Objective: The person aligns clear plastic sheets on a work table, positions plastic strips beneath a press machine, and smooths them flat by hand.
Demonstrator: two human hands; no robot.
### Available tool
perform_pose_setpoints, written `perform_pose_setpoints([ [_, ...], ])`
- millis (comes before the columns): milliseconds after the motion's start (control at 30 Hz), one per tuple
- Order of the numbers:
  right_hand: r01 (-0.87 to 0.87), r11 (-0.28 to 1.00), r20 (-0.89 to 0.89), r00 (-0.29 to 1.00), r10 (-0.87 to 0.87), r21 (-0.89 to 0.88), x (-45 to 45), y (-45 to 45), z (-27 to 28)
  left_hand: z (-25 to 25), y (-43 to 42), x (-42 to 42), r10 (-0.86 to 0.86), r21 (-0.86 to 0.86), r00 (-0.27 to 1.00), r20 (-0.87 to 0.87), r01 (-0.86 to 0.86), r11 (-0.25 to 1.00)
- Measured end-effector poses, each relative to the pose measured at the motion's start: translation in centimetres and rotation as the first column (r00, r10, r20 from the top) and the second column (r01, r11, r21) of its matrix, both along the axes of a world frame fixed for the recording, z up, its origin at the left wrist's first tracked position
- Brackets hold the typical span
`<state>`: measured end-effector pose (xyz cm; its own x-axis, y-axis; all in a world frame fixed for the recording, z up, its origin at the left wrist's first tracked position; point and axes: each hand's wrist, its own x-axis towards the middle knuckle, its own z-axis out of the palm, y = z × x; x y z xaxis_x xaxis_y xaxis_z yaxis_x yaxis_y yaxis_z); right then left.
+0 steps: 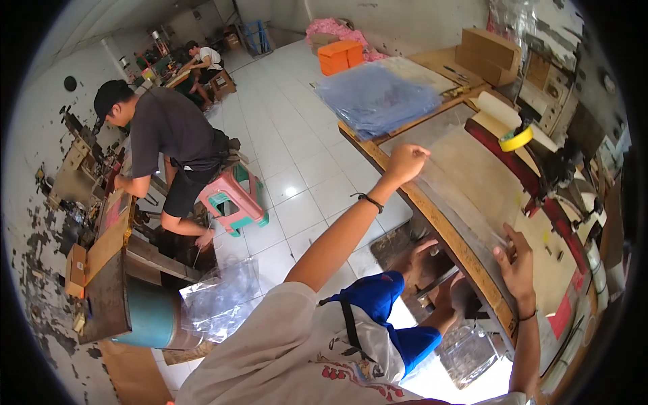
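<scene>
A clear plastic sheet [466, 199] lies along the near edge of the worktable [442, 233], stretching between my two hands. My left hand [407, 164] is closed, thumb and fingers pinched at the sheet's far end. At the other end, my right hand [516, 264] touches the sheet with curved fingers, its thumb apart from the index finger. Beyond the sheet, a dark red curved bar [503, 155] belonging to a machine crosses the tabletop. A roll of yellow tape [516, 139] sits on the machine.
A stack of bluish plastic sheets [374, 98] lies at the table's far end, near a cardboard box [489, 55]. An orange box [340, 57] stands on the floor. To the left, a person [162, 135] sits on a plastic stool [235, 196] at another bench; another person [206, 61] works farther back.
</scene>
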<state>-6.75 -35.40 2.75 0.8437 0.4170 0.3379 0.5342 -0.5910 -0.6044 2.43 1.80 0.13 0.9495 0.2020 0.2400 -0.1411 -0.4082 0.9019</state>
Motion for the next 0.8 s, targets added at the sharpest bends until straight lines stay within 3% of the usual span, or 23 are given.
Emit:
perform_pose_setpoints([
  [100, -0.029, 0.998, 0.003, 1.000, 0.029, 0.048, -0.2, 0.5, -0.3, -0.4, 0.0, -0.2, 0.011, -0.003, 0.999, 0.041, -0.011, 1.000],
  [300, -0.055, 0.997, 0.080, 0.995, 0.059, -0.051, -0.8, 0.7, 0.2, -0.4, 0.1, -0.2, -0.019, -0.053, 1.000, -0.012, 0.018, 0.998],
  [400, -0.046, 0.998, 0.043, 0.998, 0.048, -0.050, -0.5, 0.3, 0.0, -0.5, 0.0, 0.0, -0.014, 0.045, 0.996, 0.093, 0.009, 0.999],
  [500, -0.058, 0.996, 0.069, 0.996, 0.062, -0.061, -0.9, 0.7, 0.2, 0.6, -0.1, -1.1, -0.015, -0.024, 1.000, -0.009, 0.015, 1.000],
  [700, -0.045, 0.994, 0.081, 0.995, 0.053, -0.101, -0.6, 0.6, 0.0, -0.1, -0.2, -0.6, -0.003, 0.029, 0.990, 0.143, -0.001, 1.000],
  [800, -0.015, 0.994, 0.047, 0.999, 0.020, -0.106, -0.8, 1.0, 0.2, 0.4, -0.5, -1.2, 0.030, -0.051, 0.993, 0.115, -0.024, 0.998],
])
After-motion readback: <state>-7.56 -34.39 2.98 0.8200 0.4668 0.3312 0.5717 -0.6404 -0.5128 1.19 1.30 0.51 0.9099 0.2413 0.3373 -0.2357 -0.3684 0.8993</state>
